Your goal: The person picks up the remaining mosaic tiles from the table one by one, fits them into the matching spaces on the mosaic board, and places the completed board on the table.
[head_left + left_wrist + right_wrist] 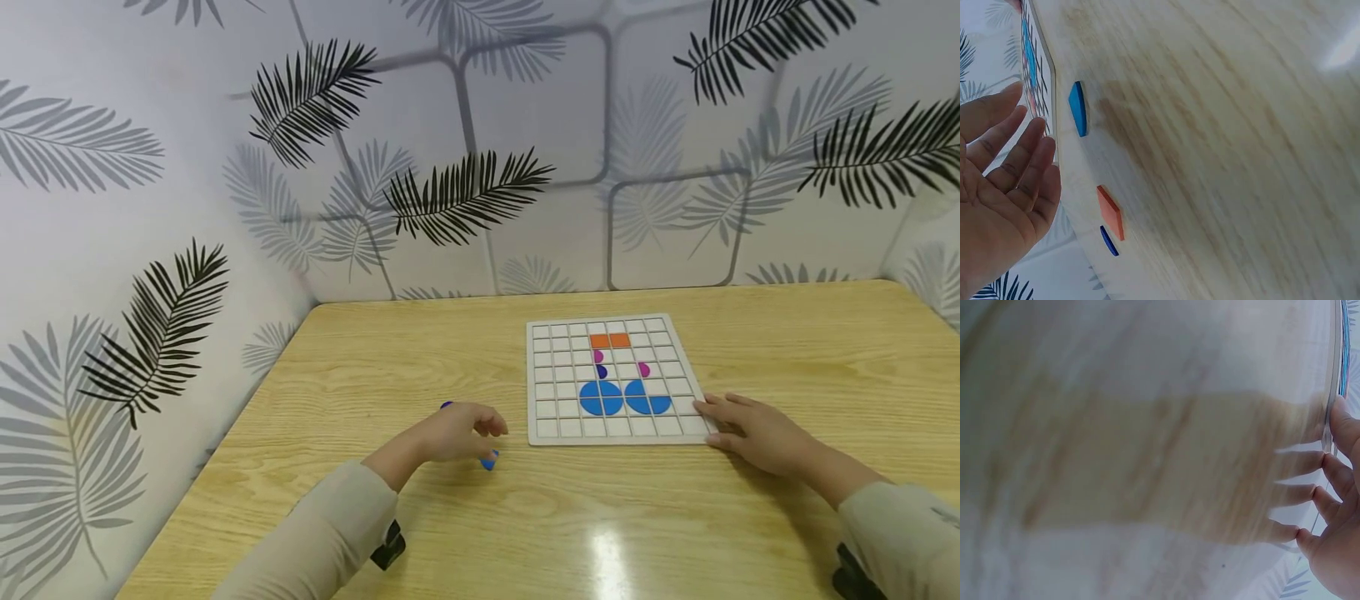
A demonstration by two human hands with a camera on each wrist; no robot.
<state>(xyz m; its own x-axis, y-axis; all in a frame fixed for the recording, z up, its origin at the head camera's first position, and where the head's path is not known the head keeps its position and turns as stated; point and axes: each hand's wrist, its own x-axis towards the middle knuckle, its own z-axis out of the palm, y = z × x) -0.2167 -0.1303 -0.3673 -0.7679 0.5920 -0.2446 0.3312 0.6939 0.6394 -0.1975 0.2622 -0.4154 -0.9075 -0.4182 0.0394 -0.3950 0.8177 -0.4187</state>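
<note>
My left hand [461,432] hovers over the table with fingers loosely bent and nothing held. Just below its fingertips lies a blue piece [490,461], partly covered by the hand in the head view. An orange piece [1110,214] and a thin dark blue piece [1109,241] lie on the table in the left wrist view, beside the palm. My right hand [761,437] rests at the right front corner of a white gridded board [547,408], its thumb and fingers touching the edge.
On the board are two orange squares [610,341], blue quarter-circle pieces [592,407], magenta half-circles [644,370] and a dark blue half-circle [602,372]. Beneath is a wooden table [420,350], backed by a leaf-patterned wall [532,108].
</note>
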